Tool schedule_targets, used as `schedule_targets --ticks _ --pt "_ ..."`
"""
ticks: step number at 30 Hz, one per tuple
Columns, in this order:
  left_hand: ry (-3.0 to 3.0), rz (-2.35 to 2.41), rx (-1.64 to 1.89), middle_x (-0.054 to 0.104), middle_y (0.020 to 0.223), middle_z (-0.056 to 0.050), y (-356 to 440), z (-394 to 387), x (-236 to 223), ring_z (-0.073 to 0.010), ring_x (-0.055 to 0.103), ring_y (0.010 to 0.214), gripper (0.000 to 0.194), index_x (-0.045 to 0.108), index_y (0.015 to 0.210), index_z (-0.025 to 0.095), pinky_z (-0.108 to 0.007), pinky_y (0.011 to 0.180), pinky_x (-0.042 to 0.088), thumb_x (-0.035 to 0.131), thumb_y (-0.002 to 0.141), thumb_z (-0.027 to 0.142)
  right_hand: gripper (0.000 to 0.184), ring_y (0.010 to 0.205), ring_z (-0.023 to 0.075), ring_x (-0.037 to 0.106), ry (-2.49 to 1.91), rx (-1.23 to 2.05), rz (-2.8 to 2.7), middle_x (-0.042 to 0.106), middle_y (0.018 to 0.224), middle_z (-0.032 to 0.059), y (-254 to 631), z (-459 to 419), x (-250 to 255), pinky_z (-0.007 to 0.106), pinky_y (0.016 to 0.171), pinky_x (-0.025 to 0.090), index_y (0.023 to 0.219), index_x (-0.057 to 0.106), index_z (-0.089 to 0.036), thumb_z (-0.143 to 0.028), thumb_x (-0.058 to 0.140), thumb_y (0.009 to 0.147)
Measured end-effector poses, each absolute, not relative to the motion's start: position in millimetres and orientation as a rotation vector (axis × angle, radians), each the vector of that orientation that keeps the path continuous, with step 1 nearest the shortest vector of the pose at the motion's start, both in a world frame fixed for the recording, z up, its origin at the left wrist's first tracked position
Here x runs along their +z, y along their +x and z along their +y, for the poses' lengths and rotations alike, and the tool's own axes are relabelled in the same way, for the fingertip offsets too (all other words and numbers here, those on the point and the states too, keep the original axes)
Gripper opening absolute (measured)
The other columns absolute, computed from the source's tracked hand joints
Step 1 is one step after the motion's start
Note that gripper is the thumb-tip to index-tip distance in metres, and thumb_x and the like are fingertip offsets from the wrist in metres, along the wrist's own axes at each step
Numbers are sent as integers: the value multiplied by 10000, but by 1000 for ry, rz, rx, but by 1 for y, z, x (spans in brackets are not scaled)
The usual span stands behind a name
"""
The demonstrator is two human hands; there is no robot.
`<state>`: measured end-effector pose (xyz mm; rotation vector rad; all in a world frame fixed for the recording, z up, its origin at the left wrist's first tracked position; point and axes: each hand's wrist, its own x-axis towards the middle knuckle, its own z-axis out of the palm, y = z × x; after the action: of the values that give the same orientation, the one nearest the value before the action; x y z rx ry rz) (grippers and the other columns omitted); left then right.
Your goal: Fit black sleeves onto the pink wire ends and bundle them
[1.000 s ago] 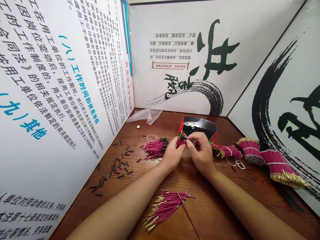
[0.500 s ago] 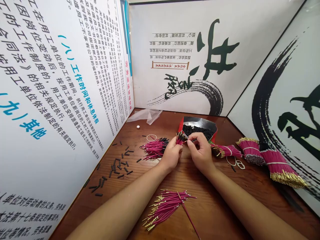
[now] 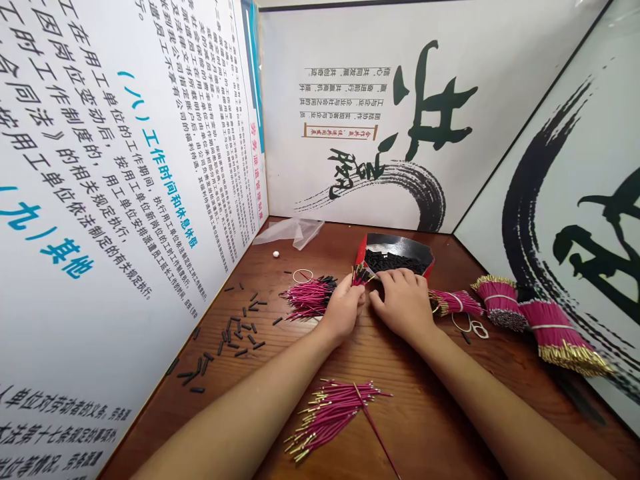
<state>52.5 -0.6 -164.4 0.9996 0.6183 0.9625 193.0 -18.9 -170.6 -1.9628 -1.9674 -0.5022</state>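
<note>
My left hand (image 3: 345, 307) is closed around a small bunch of magenta wires (image 3: 361, 273), whose gold tips and black sleeves stick out above the fingers. My right hand (image 3: 404, 300) lies just to its right, fingers spread and reaching over the near rim of a red box (image 3: 431, 269). Short black sleeves (image 3: 393, 261) fill that box. I see nothing held in the right hand, though its fingertips are partly hidden. Left of my left hand lies a pile of magenta wires with black sleeves (image 3: 310, 297).
Loose black sleeves (image 3: 235, 333) are scattered at the left. Nearer me lies a pile of bare-ended magenta wires (image 3: 335, 417). Banded wire bundles (image 3: 500, 303) stand at the right beside white rubber bands (image 3: 473, 327). A clear plastic bag (image 3: 295, 233) lies at the back, with printed panels around.
My right hand has opened from a pinch near the held bunch and moved slightly, spreading towards the box. My left hand stays in place with its wires.
</note>
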Motion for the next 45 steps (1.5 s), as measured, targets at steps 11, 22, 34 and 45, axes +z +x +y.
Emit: schedule_targets --ticks 11,22,34,45 --pt "1010 623 963 299 526 118 53 0 -165 -33 166 410 184 369 791 211 -189 431 131 519 721 289 314 1006 317 576 -2092 -498 -2091 728 1019 154 193 -20 -169 439 860 309 1020 725 -123 -295 482 921" --pt "1002 623 967 299 523 116 53 -2 -163 -32 156 420 156 378 779 206 -193 440 138 513 725 263 507 1340 331 434 -2121 -498 -2064 539 1433 176 190 -18 -176 453 1024 285 1399 541 -146 -332 484 931" --pt "1017 588 957 289 532 111 54 1 -166 -38 159 437 162 391 771 201 -192 442 134 531 716 259 353 1082 292 552 -2093 -407 -2120 678 1213 129 191 -17 -173 410 870 355 1153 677 -139 -311 446 948" --pt "990 637 959 291 551 108 53 -1 -164 -47 167 443 144 409 820 200 -183 441 145 535 765 246 369 1104 292 566 -1617 -290 -1840 667 1201 163 195 -14 -173 418 965 409 1192 636 -111 -266 466 904"
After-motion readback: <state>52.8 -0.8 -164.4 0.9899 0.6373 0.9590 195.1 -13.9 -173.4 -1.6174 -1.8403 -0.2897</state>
